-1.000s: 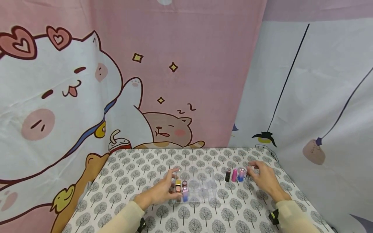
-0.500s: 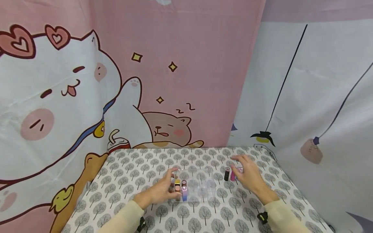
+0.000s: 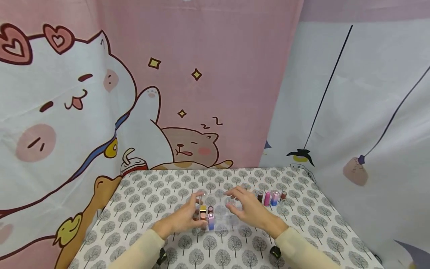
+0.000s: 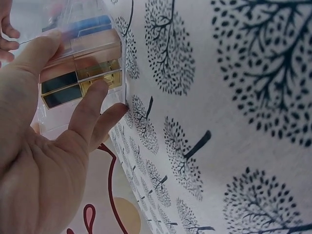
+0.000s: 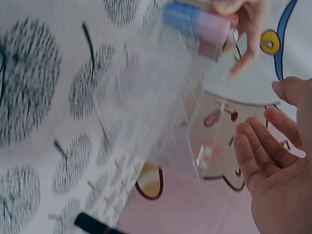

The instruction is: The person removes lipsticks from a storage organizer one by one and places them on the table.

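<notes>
My left hand (image 3: 183,218) grips the left end of a clear divided organizer (image 3: 221,211), thumb and fingers spread along its side. Inside that end sit a black-and-gold lipstick (image 4: 61,90), a pink-and-blue lipstick (image 3: 211,221) and a dark reddish tube (image 3: 210,209). Above the organizer's right part is my right hand (image 3: 250,207), fingers loosely bent and holding nothing. The right wrist view shows its palm (image 5: 278,170) bare, facing the transparent compartments.
Right of the organizer stand a black lipstick (image 3: 260,196), a bright pink one (image 3: 267,199), a pink-and-blue one (image 3: 275,198) and a dark red-brown one (image 3: 283,195). The tree-print tablecloth (image 3: 151,201) ends at a cartoon curtain (image 3: 228,93) behind.
My right hand has moved left, from beside the standing lipsticks at the right to over the organizer. The left hand keeps its grip on the organizer. The head view shifts slightly.
</notes>
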`<action>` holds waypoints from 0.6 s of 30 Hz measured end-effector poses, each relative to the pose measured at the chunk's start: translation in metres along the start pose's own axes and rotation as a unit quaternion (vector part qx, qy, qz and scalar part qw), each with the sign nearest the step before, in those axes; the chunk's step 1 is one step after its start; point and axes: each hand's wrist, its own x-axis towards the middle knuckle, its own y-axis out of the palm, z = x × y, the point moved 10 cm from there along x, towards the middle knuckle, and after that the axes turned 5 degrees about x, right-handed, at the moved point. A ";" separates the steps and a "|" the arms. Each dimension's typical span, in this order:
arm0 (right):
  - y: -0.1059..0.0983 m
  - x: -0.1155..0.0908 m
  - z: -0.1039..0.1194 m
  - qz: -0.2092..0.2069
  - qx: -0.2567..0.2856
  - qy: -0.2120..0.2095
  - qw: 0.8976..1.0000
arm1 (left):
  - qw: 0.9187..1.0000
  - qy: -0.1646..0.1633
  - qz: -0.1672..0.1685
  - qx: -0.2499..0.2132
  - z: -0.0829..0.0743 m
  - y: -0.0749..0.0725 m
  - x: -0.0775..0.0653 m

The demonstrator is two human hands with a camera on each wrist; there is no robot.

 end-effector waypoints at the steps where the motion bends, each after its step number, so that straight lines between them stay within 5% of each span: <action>1: 0.006 0.000 0.001 0.013 0.003 0.003 1.000 | 1.000 0.001 0.000 -0.002 0.000 0.002 0.001; 11: 0.057 0.003 -0.001 0.090 0.040 0.016 0.995 | 1.000 0.014 -0.001 -0.009 0.000 0.008 -0.003; 18: 0.068 0.006 0.005 0.098 0.040 0.017 0.994 | 1.000 0.022 -0.004 -0.009 -0.004 0.004 -0.001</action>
